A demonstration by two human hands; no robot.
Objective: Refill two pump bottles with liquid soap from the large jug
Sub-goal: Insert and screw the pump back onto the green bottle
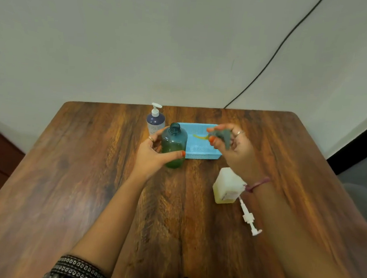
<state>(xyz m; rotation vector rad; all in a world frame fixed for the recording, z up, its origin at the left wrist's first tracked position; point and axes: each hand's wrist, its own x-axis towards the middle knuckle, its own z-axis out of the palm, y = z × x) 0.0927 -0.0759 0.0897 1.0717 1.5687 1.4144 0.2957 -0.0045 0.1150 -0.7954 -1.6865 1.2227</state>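
The left hand (153, 156) grips the upright teal bottle (174, 145), open neck pointing up, while the right hand (236, 149), just beside it, pinches the blurred teal pump head (223, 136) above the jug (227, 186).

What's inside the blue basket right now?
On the blue basket's floor lies a thin yellow item, too blurred to identify. The right hand, holding a teal pump head, covers the basket's right part, so anything there is hidden.

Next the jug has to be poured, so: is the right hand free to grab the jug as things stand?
Probably not yet: the right hand holds the teal pump head; the jug sits unobstructed beneath its wrist.
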